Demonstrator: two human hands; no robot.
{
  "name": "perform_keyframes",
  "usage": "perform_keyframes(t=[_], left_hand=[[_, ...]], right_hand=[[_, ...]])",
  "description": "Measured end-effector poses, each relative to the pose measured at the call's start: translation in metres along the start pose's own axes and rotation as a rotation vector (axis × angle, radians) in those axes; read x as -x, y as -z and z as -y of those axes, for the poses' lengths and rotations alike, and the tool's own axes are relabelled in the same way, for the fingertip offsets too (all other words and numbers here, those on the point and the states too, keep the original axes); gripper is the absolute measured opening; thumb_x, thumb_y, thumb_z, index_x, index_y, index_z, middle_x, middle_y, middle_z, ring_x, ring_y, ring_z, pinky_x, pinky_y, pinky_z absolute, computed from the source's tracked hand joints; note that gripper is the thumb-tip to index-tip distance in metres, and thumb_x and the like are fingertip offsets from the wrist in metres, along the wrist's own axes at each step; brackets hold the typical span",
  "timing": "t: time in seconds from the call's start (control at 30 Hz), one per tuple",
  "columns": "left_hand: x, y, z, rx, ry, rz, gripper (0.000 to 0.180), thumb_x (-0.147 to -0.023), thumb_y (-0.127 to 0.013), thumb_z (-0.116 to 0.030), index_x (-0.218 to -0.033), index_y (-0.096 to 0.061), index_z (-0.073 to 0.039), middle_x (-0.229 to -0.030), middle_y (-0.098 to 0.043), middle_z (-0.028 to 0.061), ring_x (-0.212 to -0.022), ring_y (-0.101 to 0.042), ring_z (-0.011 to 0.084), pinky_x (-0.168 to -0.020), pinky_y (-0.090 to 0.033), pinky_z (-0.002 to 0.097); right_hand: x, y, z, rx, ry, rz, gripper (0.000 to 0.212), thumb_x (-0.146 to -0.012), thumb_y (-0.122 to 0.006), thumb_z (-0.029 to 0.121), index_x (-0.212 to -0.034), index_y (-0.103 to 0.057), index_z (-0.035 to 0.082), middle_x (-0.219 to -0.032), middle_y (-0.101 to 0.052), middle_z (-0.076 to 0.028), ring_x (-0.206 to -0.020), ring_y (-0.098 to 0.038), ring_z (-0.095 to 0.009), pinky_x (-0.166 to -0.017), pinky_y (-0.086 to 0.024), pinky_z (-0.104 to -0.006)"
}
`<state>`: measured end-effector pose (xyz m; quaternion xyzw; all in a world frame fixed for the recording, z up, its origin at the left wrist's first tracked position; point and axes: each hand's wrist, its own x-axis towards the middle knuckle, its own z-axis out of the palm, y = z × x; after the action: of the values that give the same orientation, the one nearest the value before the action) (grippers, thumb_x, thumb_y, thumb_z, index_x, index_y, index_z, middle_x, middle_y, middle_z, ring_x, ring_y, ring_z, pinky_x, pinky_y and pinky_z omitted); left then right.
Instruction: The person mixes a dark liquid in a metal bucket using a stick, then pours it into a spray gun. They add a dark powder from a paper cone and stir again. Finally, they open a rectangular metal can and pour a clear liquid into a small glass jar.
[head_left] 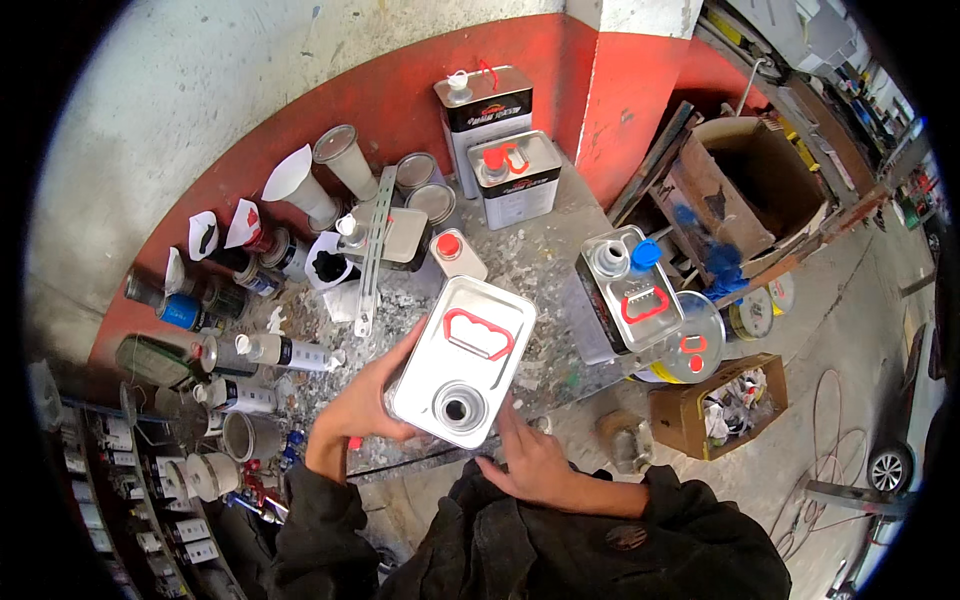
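Observation:
Between my hands is a rectangular metal can (pixel 470 380) with a pale top, a red folding handle and an uncapped round spout on the side nearest me. My left hand (pixel 372 398) grips its left side, the fingers partly hidden behind it. My right hand (pixel 528 458) presses against the lower right side near the spout, its fingertips partly out of sight. Just beyond stands a small can with a red cap (pixel 458 255). To the right, another rectangular can (pixel 635 290) has its blue cap flipped up beside an open spout.
Two rectangular cans, one capped in red (pixel 515 165), stand at the back of the stained worktable (pixel 545 250). A perforated metal strip (pixel 375 255) lies across a can. Bottles, tins and paper cups crowd the left. Cardboard boxes (pixel 690 425) and round tins sit to the right.

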<state>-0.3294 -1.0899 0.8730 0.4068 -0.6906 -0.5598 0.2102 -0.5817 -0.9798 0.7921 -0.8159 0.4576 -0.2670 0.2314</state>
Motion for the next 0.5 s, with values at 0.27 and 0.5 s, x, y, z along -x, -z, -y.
perform_keyframes(t=[0.27, 0.5], left_hand=[[0.004, 0.004, 0.022, 0.158, -0.042, -0.005, 0.121, -0.051, -0.086, -0.012, -0.154, -0.023, -0.003, -0.156, -0.032, 0.0149, -0.144, -0.031, 0.0236, -0.117, -0.022, 0.0347], [0.028, -0.109, 0.047, 0.011, 0.119, -0.652, 0.110, -0.055, -0.094, -0.021, -0.141, -0.030, 0.003, -0.137, -0.043, 0.0184, -0.130, -0.044, 0.0304, -0.109, -0.034, 0.0399]], right_hand=[[-0.012, 0.063, -0.040, -0.044, -0.017, -0.017, 0.032, -0.084, -0.070, 0.019, -0.113, -0.065, 0.005, -0.105, -0.070, -0.015, -0.085, -0.071, -0.029, -0.068, -0.057, -0.0380], [-0.076, 0.187, -0.128, 0.419, 0.002, -0.314, 0.044, -0.079, -0.065, 0.003, -0.123, -0.059, 0.005, -0.121, -0.061, -0.016, -0.111, -0.056, -0.035, -0.097, -0.046, -0.0409]])
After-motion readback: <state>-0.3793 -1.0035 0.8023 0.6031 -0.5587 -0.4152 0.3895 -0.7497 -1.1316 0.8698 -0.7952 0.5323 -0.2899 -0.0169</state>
